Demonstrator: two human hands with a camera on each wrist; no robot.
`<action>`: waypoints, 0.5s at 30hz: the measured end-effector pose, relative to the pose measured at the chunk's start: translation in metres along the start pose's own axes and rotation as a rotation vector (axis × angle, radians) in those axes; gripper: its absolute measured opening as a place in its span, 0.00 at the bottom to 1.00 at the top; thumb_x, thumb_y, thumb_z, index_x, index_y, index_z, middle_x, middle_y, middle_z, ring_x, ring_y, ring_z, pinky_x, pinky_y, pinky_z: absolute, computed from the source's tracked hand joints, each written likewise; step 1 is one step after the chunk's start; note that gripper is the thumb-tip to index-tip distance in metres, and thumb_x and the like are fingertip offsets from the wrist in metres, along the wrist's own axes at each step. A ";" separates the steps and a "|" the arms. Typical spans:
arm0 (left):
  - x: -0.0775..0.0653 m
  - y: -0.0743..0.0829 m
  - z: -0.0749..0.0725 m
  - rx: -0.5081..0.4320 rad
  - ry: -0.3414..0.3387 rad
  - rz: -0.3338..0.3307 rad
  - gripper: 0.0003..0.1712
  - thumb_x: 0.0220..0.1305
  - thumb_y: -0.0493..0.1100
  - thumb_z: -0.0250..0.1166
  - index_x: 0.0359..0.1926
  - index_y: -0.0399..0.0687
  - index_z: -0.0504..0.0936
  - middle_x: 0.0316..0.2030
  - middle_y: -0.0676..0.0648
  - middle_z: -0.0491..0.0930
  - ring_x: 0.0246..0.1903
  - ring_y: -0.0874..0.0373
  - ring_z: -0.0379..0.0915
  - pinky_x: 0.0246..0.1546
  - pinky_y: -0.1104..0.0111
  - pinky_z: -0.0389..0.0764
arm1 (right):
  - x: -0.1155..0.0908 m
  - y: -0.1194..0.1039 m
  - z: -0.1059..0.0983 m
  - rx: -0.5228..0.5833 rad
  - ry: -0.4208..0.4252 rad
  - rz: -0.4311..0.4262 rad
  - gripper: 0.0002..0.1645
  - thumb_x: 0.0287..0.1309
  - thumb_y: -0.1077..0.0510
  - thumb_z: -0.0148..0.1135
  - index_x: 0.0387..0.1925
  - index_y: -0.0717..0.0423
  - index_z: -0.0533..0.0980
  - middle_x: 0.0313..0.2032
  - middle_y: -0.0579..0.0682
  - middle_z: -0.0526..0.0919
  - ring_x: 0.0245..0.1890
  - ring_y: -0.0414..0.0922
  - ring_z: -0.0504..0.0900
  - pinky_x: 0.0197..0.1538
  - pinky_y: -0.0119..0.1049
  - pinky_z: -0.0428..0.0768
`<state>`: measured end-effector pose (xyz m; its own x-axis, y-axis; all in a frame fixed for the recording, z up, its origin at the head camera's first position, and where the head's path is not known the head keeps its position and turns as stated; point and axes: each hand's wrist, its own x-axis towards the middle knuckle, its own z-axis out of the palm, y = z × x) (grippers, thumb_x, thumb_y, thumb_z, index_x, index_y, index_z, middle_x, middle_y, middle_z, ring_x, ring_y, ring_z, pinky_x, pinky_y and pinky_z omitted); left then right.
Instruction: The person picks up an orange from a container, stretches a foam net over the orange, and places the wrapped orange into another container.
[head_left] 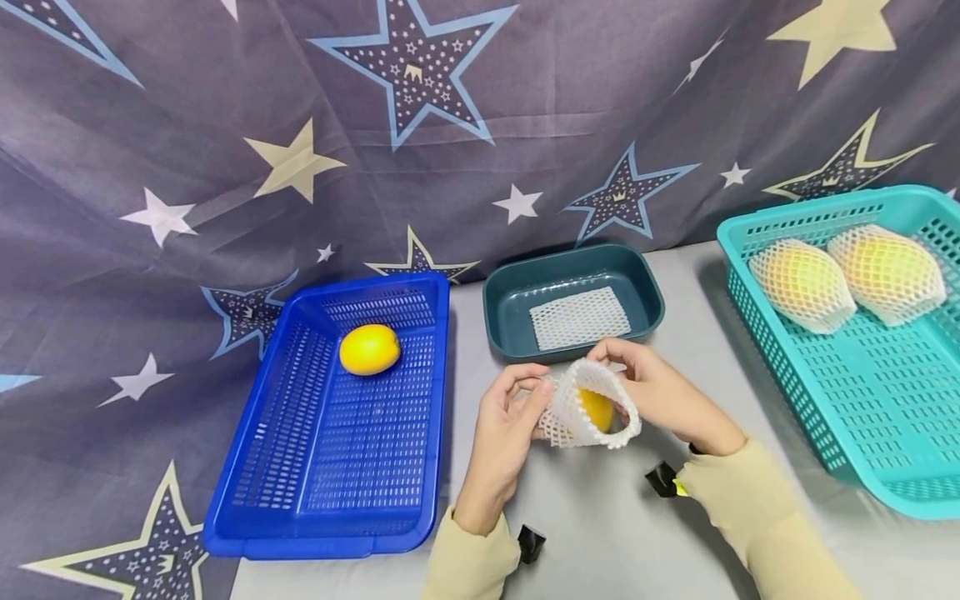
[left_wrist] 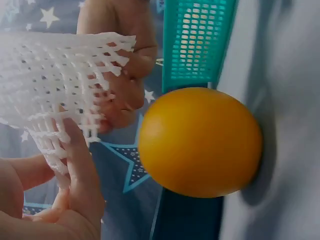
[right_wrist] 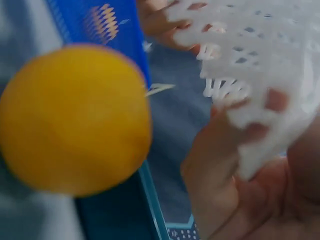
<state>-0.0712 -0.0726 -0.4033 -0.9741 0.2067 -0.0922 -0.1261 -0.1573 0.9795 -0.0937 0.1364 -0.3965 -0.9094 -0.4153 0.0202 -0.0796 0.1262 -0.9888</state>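
Between your two hands, on the grey table, sits one yellow-orange fruit, touched by neither. Your left hand pinches one side of the white foam net; your right hand grips the other side. Key relation: fruit below net. From your left hand it lies right and down; from your right hand, left and down. Your right hand looks slightly nearer in the head view. Both wrist views put the fruit beyond the net's ragged lower edge, not inside; from above you see it through the spread mouth. Orientation: outline nearly round, perhaps a little taller than wide in the left wrist view. Neither end shows clearly, so you cannot tell where it points; long axis uncertain.
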 end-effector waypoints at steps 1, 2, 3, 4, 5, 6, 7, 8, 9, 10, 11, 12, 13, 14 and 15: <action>0.002 -0.002 0.000 0.012 0.012 0.000 0.17 0.71 0.38 0.61 0.56 0.32 0.73 0.38 0.48 0.75 0.28 0.65 0.78 0.22 0.73 0.80 | 0.001 0.002 0.000 -0.037 0.018 -0.002 0.08 0.67 0.63 0.59 0.43 0.64 0.73 0.36 0.60 0.80 0.23 0.44 0.80 0.27 0.35 0.82; 0.003 -0.005 0.000 0.024 0.024 0.000 0.17 0.71 0.38 0.61 0.55 0.32 0.73 0.38 0.48 0.75 0.28 0.65 0.78 0.21 0.73 0.80 | 0.003 0.004 0.000 -0.078 0.038 0.000 0.07 0.66 0.63 0.59 0.42 0.64 0.74 0.38 0.60 0.80 0.25 0.45 0.81 0.29 0.35 0.82; 0.005 -0.007 -0.001 0.036 0.034 -0.001 0.16 0.71 0.38 0.61 0.54 0.32 0.74 0.38 0.48 0.75 0.28 0.65 0.78 0.21 0.73 0.79 | 0.004 0.006 0.000 -0.121 0.060 0.007 0.06 0.67 0.64 0.59 0.42 0.63 0.74 0.40 0.59 0.80 0.27 0.46 0.82 0.31 0.35 0.82; 0.007 -0.010 -0.001 0.054 0.045 0.003 0.15 0.71 0.38 0.61 0.53 0.33 0.74 0.38 0.48 0.75 0.28 0.65 0.77 0.21 0.73 0.79 | 0.005 0.008 0.000 -0.166 0.081 0.011 0.05 0.67 0.64 0.58 0.42 0.63 0.74 0.41 0.59 0.81 0.29 0.45 0.82 0.33 0.34 0.82; 0.008 -0.013 -0.001 0.073 0.055 0.006 0.14 0.71 0.37 0.61 0.53 0.34 0.74 0.38 0.48 0.75 0.27 0.65 0.77 0.20 0.74 0.79 | 0.006 0.010 0.000 -0.212 0.101 0.015 0.04 0.68 0.64 0.58 0.41 0.62 0.74 0.42 0.59 0.81 0.30 0.45 0.82 0.34 0.34 0.82; 0.010 -0.016 -0.001 0.090 0.066 0.005 0.14 0.71 0.37 0.61 0.52 0.34 0.74 0.38 0.48 0.75 0.27 0.65 0.76 0.20 0.74 0.78 | 0.007 0.012 0.000 -0.256 0.121 0.019 0.03 0.68 0.64 0.57 0.41 0.61 0.75 0.42 0.59 0.81 0.30 0.45 0.82 0.35 0.34 0.82; 0.011 -0.019 -0.002 0.107 0.077 0.005 0.13 0.70 0.37 0.61 0.52 0.34 0.74 0.38 0.47 0.75 0.27 0.64 0.76 0.20 0.74 0.78 | 0.007 0.013 0.000 -0.294 0.138 0.019 0.02 0.69 0.65 0.56 0.40 0.61 0.75 0.42 0.58 0.81 0.30 0.44 0.82 0.35 0.34 0.81; 0.012 -0.021 -0.002 0.120 0.087 0.005 0.13 0.70 0.37 0.61 0.51 0.34 0.75 0.38 0.47 0.76 0.27 0.65 0.76 0.21 0.75 0.78 | 0.008 0.015 0.000 -0.331 0.156 0.018 0.02 0.69 0.65 0.56 0.39 0.60 0.75 0.41 0.58 0.81 0.31 0.44 0.81 0.36 0.34 0.81; 0.013 -0.024 -0.003 0.132 0.097 0.004 0.12 0.70 0.36 0.60 0.50 0.34 0.75 0.38 0.47 0.76 0.27 0.64 0.76 0.21 0.75 0.78 | 0.009 0.017 0.000 -0.362 0.170 0.015 0.03 0.70 0.65 0.55 0.39 0.60 0.75 0.40 0.57 0.81 0.31 0.44 0.81 0.37 0.34 0.80; 0.014 -0.026 -0.003 0.142 0.105 0.003 0.11 0.70 0.36 0.60 0.50 0.34 0.75 0.37 0.46 0.76 0.26 0.64 0.76 0.21 0.75 0.79 | 0.010 0.019 0.000 -0.384 0.181 0.010 0.04 0.70 0.65 0.55 0.38 0.59 0.75 0.39 0.56 0.81 0.32 0.44 0.80 0.38 0.34 0.79; 0.015 -0.029 -0.004 0.145 0.110 -0.003 0.10 0.70 0.35 0.60 0.49 0.34 0.75 0.37 0.46 0.76 0.26 0.64 0.76 0.21 0.75 0.79 | 0.010 0.022 0.001 -0.400 0.190 0.009 0.04 0.70 0.65 0.54 0.38 0.59 0.75 0.37 0.55 0.80 0.32 0.45 0.79 0.39 0.35 0.79; 0.015 -0.031 -0.004 0.147 0.113 -0.008 0.10 0.70 0.35 0.59 0.49 0.34 0.75 0.37 0.46 0.77 0.27 0.64 0.77 0.21 0.75 0.79 | 0.011 0.024 0.001 -0.411 0.196 0.011 0.04 0.70 0.64 0.54 0.37 0.59 0.75 0.36 0.54 0.80 0.32 0.45 0.79 0.39 0.35 0.78; 0.015 -0.032 -0.005 0.144 0.110 -0.012 0.10 0.70 0.34 0.59 0.49 0.34 0.75 0.37 0.45 0.77 0.27 0.64 0.77 0.21 0.74 0.80 | 0.011 0.026 0.001 -0.419 0.200 0.011 0.05 0.71 0.64 0.54 0.37 0.59 0.75 0.35 0.53 0.79 0.33 0.45 0.78 0.39 0.35 0.78; 0.015 -0.034 -0.005 0.143 0.110 -0.017 0.10 0.70 0.34 0.59 0.49 0.34 0.75 0.37 0.45 0.77 0.27 0.63 0.77 0.21 0.74 0.81 | 0.011 0.028 0.001 -0.426 0.205 0.015 0.05 0.71 0.64 0.54 0.37 0.59 0.75 0.35 0.52 0.79 0.33 0.45 0.77 0.40 0.35 0.77; 0.015 -0.035 -0.005 0.145 0.108 -0.021 0.10 0.70 0.34 0.58 0.49 0.35 0.75 0.37 0.45 0.77 0.27 0.63 0.77 0.21 0.73 0.81 | 0.011 0.030 0.001 -0.425 0.208 0.021 0.05 0.71 0.64 0.54 0.37 0.59 0.75 0.35 0.52 0.78 0.33 0.45 0.77 0.39 0.35 0.77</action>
<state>-0.0824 -0.0688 -0.4403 -0.9870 0.1021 -0.1243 -0.1260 -0.0111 0.9920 -0.1060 0.1347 -0.4257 -0.9717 -0.2248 0.0731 -0.1809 0.5082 -0.8420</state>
